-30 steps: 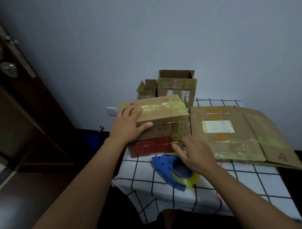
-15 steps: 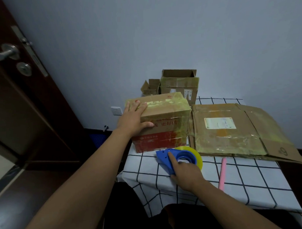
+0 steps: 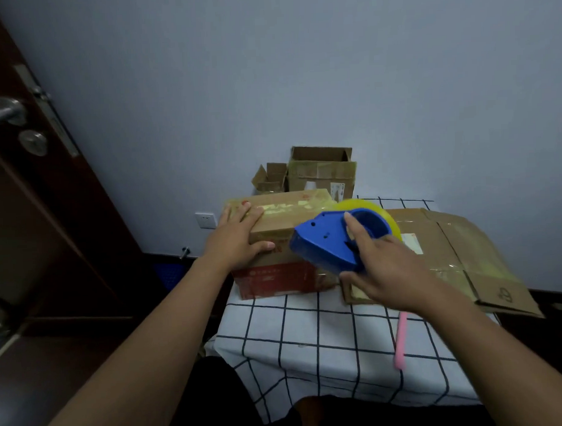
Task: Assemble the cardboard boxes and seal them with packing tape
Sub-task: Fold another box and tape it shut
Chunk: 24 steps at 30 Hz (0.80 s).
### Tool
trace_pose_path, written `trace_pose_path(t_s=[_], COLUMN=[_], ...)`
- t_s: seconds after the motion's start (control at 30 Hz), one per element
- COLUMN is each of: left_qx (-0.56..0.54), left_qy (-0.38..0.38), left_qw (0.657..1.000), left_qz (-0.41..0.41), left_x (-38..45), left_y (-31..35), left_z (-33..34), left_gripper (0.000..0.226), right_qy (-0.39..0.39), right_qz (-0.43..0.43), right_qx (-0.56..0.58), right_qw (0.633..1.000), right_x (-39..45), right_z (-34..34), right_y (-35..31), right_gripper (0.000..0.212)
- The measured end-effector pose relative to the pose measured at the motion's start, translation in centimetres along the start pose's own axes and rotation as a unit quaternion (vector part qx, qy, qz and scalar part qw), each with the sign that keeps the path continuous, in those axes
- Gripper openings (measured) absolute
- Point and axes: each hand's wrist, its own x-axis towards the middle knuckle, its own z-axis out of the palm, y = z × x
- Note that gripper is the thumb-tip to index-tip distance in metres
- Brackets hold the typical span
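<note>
Closed cardboard box (image 3: 285,241) sits at the table's (image 3: 325,338) far-left corner, flaps down, old yellowish tape across its top. My left hand (image 3: 239,238) lies flat on the lid, fingers spread, thumb on the front face, pinning it. My right hand (image 3: 382,266) grips the blue tape dispenser (image 3: 330,243) w/ yellow roll, lifted off the table in front of the box. Step, as I read it: sealing. Next: set the tape end on the seam, pull straight across. Flattened box (image 3: 459,254) waits at right; open boxes (image 3: 319,173) behind.
</note>
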Motion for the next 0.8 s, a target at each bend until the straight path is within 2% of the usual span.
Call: trace_pose_path(t_s=[0.23, 0.43, 0.57, 0.67, 0.73, 0.8], left_qx=[0.001, 0.035, 0.013, -0.076, -0.203, -0.286], left_qy=[-0.003, -0.031, -0.033, -0.046, -0.071, -0.05], left_qw=[1.0, 0.999, 0.999, 0.996, 0.975, 0.953], left_qz=[0.014, 0.012, 0.015, -0.011, -0.062, -0.082], left_x=[-2.9, -4.9, -5.3, -5.0, -4.7, -4.1], left_y=[2.0, 1.9, 1.9, 1.8, 1.4, 0.9], left_z=[-1.4, -0.7, -0.7, -1.4, -2.0, -2.4], left_gripper=[0.088, 0.088, 0.087, 0.084, 0.078, 0.072], right_qy=[0.025, -0.033, -0.052, -0.053, -0.052, -0.054], right_qz=[-0.024, -0.055, -0.058, -0.045, -0.042, -0.048], right_qx=[0.004, 0.004, -0.002, 0.002, 0.003, -0.003], right_qw=[0.999, 0.998, 0.997, 0.998, 0.998, 0.997], right_x=[4.4, 8.6, 10.7, 11.3, 11.5, 11.5], right_z=[-4.1, -1.7, 0.2, 0.7, 0.7, 0.6], right_y=[0.7, 0.5, 0.5, 0.7, 0.7, 0.6], right_gripper=[0.09, 0.092, 0.089, 0.087, 0.086, 0.085])
